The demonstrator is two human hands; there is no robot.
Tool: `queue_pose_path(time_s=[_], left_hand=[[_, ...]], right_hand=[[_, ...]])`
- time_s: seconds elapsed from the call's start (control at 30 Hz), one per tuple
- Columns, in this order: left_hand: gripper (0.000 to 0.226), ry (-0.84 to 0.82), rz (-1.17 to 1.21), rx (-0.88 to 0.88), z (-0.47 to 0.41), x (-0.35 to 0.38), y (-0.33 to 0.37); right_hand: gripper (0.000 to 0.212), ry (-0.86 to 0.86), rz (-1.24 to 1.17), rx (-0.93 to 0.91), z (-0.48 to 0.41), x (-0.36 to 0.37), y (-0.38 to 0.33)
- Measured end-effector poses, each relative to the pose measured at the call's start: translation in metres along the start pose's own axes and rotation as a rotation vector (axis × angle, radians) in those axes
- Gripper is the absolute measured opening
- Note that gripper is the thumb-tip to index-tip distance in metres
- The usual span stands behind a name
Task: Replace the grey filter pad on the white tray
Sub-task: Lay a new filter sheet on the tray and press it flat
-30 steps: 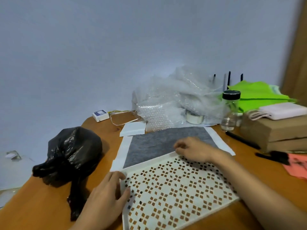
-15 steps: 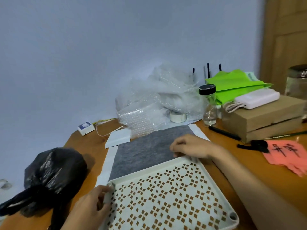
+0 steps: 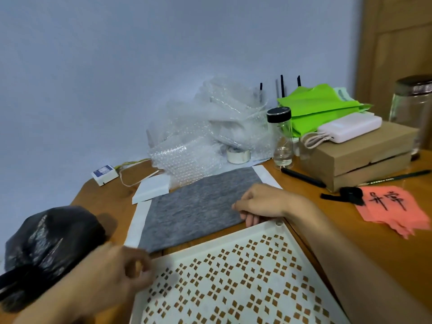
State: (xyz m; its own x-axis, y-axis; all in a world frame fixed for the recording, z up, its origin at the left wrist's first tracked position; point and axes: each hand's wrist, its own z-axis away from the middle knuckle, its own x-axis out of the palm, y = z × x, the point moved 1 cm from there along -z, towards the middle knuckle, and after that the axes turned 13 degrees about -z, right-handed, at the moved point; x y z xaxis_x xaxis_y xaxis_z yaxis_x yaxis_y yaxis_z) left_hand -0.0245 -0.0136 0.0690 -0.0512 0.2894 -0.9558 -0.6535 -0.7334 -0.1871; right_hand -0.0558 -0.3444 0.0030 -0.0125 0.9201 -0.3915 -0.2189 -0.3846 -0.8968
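The grey filter pad point(image 3: 198, 206) lies flat on a white sheet point(image 3: 135, 220) in the middle of the wooden table. The white tray point(image 3: 222, 243), perforated with diamond-shaped holes, lies just in front of the pad, with a narrow strip of table between them. My right hand point(image 3: 261, 204) pinches the pad's near right edge, thumb below. My left hand point(image 3: 112, 274) is blurred, its fingers curled in a pinch at the pad's near left corner, beside the tray's far left corner.
A black plastic bag point(image 3: 46, 242) sits at the left. Bubble wrap point(image 3: 198, 141), a tape roll point(image 3: 238, 155) and a black-capped glass bottle point(image 3: 281, 139) stand behind the pad. At the right are cardboard boxes point(image 3: 364, 160), a black pen point(image 3: 304, 177) and pink paper point(image 3: 392, 209).
The tray now lies nearer to me, clear of the pad. My left hand let go of the tray's corner and went to the pad's near left corner. The right hand stayed at the pad's edge.
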Motion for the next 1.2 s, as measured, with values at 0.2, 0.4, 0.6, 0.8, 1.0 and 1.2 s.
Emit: queue_pose_path(time_s=[0.2,0.4,0.6,0.8,1.0,1.2], left_hand=[[0.018,0.311,0.164,0.164,-0.093,-0.024,0.051],[0.024,0.323,0.248,0.152,-0.197,-0.026,0.093],[0.023,0.339,0.222,0.056,-0.275,-0.023,0.098],[0.034,0.281,0.270,0.038,-0.326,-0.008,0.109],[0.041,0.240,0.309,0.004,-0.342,-0.017,0.112],[0.034,0.166,0.494,0.016,-0.341,-0.023,0.103]], right_hand=[[0.046,0.190,0.275,0.069,-0.001,-0.014,0.011],[0.044,0.227,0.295,0.044,0.002,-0.019,0.011],[0.032,0.177,0.447,0.106,0.017,-0.008,-0.005],[0.024,0.038,0.564,0.221,0.033,0.012,-0.022],[0.022,0.020,0.562,0.272,0.027,0.017,-0.014],[0.029,0.099,0.317,0.133,0.036,0.011,0.001]])
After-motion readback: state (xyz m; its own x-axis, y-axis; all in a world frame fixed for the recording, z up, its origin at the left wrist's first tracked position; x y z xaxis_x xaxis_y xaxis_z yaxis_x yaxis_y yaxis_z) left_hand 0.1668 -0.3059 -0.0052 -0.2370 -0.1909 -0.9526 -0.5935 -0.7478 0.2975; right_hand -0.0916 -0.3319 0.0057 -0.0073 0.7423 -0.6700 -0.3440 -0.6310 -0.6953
